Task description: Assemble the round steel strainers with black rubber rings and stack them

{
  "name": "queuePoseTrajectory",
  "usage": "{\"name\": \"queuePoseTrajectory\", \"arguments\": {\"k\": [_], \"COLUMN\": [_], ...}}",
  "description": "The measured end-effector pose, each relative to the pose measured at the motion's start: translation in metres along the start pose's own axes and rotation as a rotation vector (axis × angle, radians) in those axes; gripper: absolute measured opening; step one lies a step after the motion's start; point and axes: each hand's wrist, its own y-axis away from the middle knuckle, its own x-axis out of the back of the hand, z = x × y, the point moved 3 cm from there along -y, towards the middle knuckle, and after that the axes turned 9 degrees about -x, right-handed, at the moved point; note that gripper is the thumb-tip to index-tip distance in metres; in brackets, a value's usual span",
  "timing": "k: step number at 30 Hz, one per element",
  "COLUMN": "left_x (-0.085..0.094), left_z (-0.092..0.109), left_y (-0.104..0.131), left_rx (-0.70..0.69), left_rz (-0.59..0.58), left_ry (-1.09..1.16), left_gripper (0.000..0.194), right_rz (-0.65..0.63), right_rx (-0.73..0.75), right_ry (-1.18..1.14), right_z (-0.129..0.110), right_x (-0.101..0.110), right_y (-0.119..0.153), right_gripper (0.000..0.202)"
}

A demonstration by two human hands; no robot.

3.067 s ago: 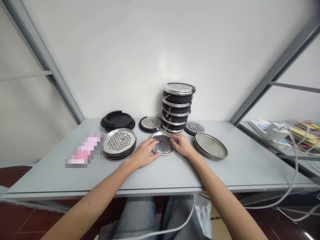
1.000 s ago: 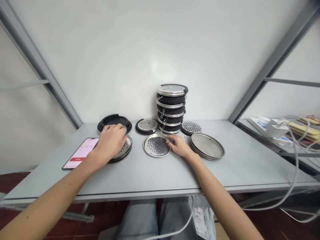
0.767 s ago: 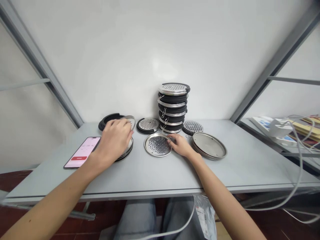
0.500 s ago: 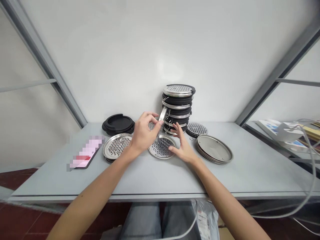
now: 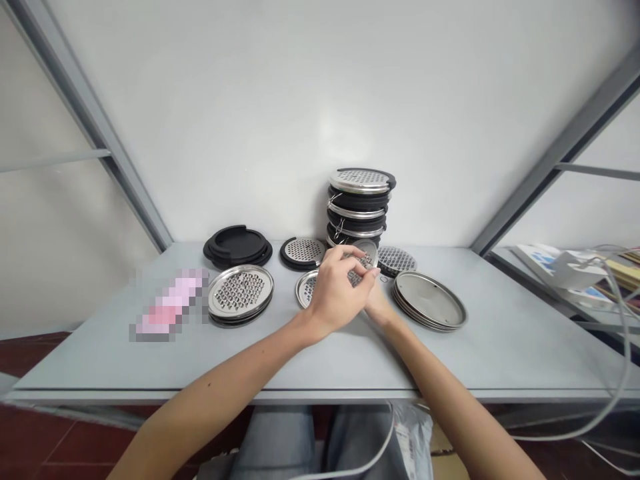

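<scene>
1. A person's left hand (image 5: 343,290) clamps bent fingers and thumb on a thin, round, silver perforated metal disc (image 5: 369,253), held tilted above the grey tabletop (image 5: 270,363) before the tall stack.
2. The right hand (image 5: 375,305) is crossed behind the left; its fingers are largely hidden, so their state cannot be told.
3. Below, a round silver metal grater dish (image 5: 302,293) peeks out on the tabletop, partly covered by the left hand.
4. Writing: a slanted pink-and-red shape (image 5: 170,307) at left is pixelated beyond reading; print on a clear plastic bag (image 5: 417,437) under the table is too small to read.
5. Around the hands: silver grater plates (image 5: 241,290), black round trays (image 5: 237,245), a black-rimmed perforated disc (image 5: 303,251), a tall black-and-silver stack (image 5: 357,200) and plain silver metal lids (image 5: 431,300).
6. The room: white wall (image 5: 240,100), grey metal frame (image 5: 90,127), reddish-brown tiled floor (image 5: 65,433) and a loose white cable (image 5: 623,373) at right.
</scene>
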Motion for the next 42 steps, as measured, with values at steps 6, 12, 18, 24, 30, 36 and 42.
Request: {"name": "queuePoseTrajectory", "arguments": {"k": [6,12,18,24,30,36,42], "left_x": [0.006,0.041,0.050,0.041,0.043,0.045,0.048], "left_z": [-0.003,-0.028,-0.076,-0.086,-0.091,-0.096,-0.095], "left_y": [-0.008,0.014,0.051,0.069,0.080,0.080,0.075], "left_rx": [-0.063,-0.198,-0.061,0.063,0.222,0.254,0.250], "left_rz": [-0.091,-0.014,-0.346,-0.584,-0.708,-0.825,-0.839], "left_ry": [-0.067,-0.137,-0.348,-0.481,-0.449,-0.329,-0.273], "left_gripper": [0.019,0.017,0.016,0.050,0.062,0.074,0.069], "right_rz": [-0.055,0.010,0.049,0.050,0.081,0.077,-0.069], "right_rx": [0.053,-0.044,-0.037,-0.036,-0.080,-0.031,0.196], "right_ry": [-0.109,-0.039,-0.082,0.055,0.108,0.124,0.452], "right_z": [0.002,0.009,0.004,0.005,0.010,0.016,0.000], "right_x": [0.003,0.028,0.033,0.040,0.044,0.042,0.036], "right_y": [0.001,0.001,0.001,0.002,0.002,-0.004,0.001], "right_gripper": [0.092,0.087,0.066,0.062,0.087,0.097,0.092]}}
